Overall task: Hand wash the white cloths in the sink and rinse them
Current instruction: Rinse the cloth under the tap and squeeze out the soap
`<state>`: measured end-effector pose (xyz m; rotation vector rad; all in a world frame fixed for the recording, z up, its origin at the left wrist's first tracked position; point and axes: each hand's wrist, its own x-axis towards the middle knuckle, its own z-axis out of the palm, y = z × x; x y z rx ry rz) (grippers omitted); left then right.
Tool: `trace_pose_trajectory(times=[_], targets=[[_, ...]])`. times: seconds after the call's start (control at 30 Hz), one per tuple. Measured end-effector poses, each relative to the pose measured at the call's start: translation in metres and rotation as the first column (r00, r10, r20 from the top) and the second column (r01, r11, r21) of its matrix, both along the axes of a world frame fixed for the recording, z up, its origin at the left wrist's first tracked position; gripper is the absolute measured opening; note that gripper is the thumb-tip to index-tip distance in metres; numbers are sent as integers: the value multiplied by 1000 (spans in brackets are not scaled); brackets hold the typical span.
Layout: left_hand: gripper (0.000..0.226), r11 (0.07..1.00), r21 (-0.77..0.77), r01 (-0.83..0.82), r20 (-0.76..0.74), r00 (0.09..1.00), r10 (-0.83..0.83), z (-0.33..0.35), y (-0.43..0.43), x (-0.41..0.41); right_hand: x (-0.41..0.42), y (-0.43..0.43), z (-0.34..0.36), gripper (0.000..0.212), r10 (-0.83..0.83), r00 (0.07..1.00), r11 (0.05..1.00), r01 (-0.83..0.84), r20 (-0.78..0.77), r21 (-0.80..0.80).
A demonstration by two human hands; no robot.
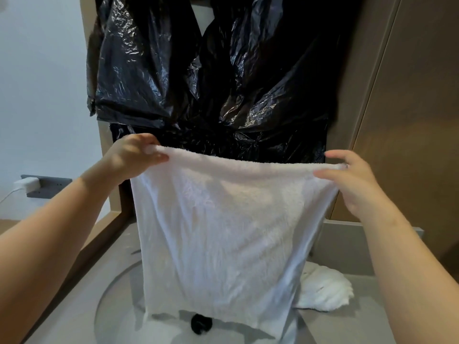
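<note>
left hand (135,157), right hand (357,187): pinching top edge of white cloth (218,232), hanging over sink (119,314) at 6 o'clock | second cloth (323,291) bunched at 4 o'clock on table (347,326) | washing probably unfinished, no water seen

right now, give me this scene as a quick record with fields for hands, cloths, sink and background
left hand: left hand pinches the top left corner of the held white cloth
right hand: right hand pinches its top right corner
held cloth: spread flat, hanging above the sink
other cloth: second white cloth bunched on the counter, right of the basin
sink: round basin, dark drain visible below the cloth's lower edge
background: black plastic bags hung behind; white charger plugged in at left
</note>
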<state>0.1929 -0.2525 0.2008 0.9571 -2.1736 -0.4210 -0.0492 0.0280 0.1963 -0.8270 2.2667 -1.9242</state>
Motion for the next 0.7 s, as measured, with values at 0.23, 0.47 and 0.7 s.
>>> trace_pose_trajectory(times=[0.23, 0.47, 0.7], targets=[[18, 999, 33, 3, -6, 1000, -3, 10, 9, 7, 8, 0, -4, 11, -299, 842, 846, 452, -448, 284], [13, 526, 743, 415, -512, 858, 47, 7, 36, -6, 19, -21, 6, 16, -16, 987, 994, 33, 160, -102], [15, 616, 643, 454, -509, 855, -99, 1, 76, -54, 59, -55, 5, 23, 249, 942, 958, -204, 224, -203]])
